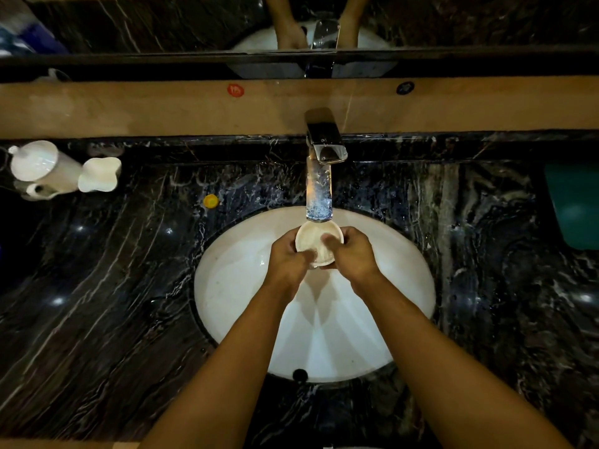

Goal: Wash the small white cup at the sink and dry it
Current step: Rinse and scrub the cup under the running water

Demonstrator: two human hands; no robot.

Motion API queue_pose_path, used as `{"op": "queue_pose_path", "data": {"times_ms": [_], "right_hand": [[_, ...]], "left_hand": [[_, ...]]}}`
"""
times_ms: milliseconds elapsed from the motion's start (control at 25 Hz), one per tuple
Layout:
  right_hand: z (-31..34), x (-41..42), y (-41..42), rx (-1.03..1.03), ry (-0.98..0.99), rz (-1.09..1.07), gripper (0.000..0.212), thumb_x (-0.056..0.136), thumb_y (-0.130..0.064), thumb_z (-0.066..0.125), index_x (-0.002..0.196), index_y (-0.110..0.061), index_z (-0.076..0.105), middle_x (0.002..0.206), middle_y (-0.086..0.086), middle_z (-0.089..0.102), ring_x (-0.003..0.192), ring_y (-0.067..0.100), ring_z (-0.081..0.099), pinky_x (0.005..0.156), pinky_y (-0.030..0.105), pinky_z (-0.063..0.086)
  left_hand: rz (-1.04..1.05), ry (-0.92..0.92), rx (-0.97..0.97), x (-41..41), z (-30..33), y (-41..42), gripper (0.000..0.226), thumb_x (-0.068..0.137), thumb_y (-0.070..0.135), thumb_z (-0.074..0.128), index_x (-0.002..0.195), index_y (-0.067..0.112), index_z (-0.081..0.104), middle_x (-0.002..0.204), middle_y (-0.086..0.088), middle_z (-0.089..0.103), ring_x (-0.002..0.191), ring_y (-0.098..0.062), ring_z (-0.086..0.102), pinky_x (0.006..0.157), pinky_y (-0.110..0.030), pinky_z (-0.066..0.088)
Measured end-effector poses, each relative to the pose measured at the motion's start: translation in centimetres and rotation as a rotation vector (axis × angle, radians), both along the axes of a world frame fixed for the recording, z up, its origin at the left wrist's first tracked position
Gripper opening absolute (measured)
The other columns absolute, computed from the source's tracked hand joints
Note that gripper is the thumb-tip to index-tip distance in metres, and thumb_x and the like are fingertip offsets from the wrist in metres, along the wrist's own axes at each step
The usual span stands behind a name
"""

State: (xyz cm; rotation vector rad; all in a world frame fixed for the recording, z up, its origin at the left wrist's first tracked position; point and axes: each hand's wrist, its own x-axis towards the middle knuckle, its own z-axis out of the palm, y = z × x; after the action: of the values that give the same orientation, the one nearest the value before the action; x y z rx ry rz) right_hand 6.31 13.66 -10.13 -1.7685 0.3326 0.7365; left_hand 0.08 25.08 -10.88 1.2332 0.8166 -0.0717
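The small white cup (313, 238) is held over the white oval sink basin (233, 286), just below the spout of the chrome faucet (319, 189). My left hand (287, 254) grips the cup's left side, its thumb on the rim. My right hand (351, 252) holds the right side, with fingertips reaching inside the cup. The cup's opening faces up towards me. I cannot tell whether water is running.
Dark marble countertop (113, 303) surrounds the basin and looks wet near the faucet. White ceramic containers (48, 166) stand at the back left. A small yellow cap (210, 200) lies left of the faucet. A teal object (573, 205) sits at the right edge. A mirror runs behind.
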Motion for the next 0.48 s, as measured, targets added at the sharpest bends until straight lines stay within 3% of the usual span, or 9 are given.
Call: {"op": "queue_pose_path", "data": {"times_ms": [80,200,280,360,480], "right_hand": [[-0.2,0.3,-0.2,-0.049,-0.046,0.019,0.025,0.101,-0.025,0.059,0.113,-0.003,0.062,0.11,0.015,0.072,0.098,0.034,0.072,0.076,0.051,0.064],[0.2,0.3,-0.1,-0.017,-0.057,0.021,0.023,0.102,-0.021,0.055,0.112,-0.003,0.064,0.106,0.016,0.072,0.085,0.031,0.074,0.056,0.04,0.064],[0.3,-0.1,0.2,-0.036,-0.065,0.029,0.021,0.101,-0.02,0.054,0.108,-0.005,0.067,0.093,0.012,0.074,0.068,0.026,0.075,0.049,0.036,0.061],[0.3,-0.1,0.3,-0.18,-0.108,0.052,0.025,0.1,-0.025,0.053,0.102,-0.008,0.071,0.081,0.005,0.074,0.058,0.022,0.073,0.049,0.035,0.061],[-0.2,0.5,-0.3,-0.383,-0.116,0.152,0.039,0.099,-0.042,0.053,0.102,-0.009,0.074,0.093,0.011,0.076,0.081,0.03,0.071,0.066,0.036,0.056]], "left_hand": [[0.014,-0.019,0.019,0.0,-0.2,-0.3,0.04,0.087,-0.011,0.062,0.124,0.005,0.066,0.116,-0.019,0.073,0.106,-0.041,0.07,0.083,-0.058,0.061],[0.093,-0.02,0.112,0.2,-0.1,-0.8,0.016,0.099,0.008,0.06,0.112,0.008,0.069,0.106,-0.016,0.075,0.098,-0.038,0.072,0.076,-0.05,0.063],[0.158,0.056,0.165,0.9,0.0,-1.1,0.015,0.102,0.014,0.056,0.105,0.01,0.07,0.102,-0.015,0.075,0.096,-0.038,0.073,0.079,-0.054,0.063],[0.173,0.105,0.139,1.6,0.3,-1.4,0.016,0.101,0.009,0.055,0.106,0.011,0.071,0.101,-0.014,0.075,0.097,-0.038,0.073,0.081,-0.057,0.062],[0.068,0.073,0.151,1.6,1.2,-1.4,0.025,0.102,0.006,0.052,0.112,0.017,0.072,0.1,-0.004,0.076,0.095,-0.029,0.073,0.081,-0.053,0.063]]}}
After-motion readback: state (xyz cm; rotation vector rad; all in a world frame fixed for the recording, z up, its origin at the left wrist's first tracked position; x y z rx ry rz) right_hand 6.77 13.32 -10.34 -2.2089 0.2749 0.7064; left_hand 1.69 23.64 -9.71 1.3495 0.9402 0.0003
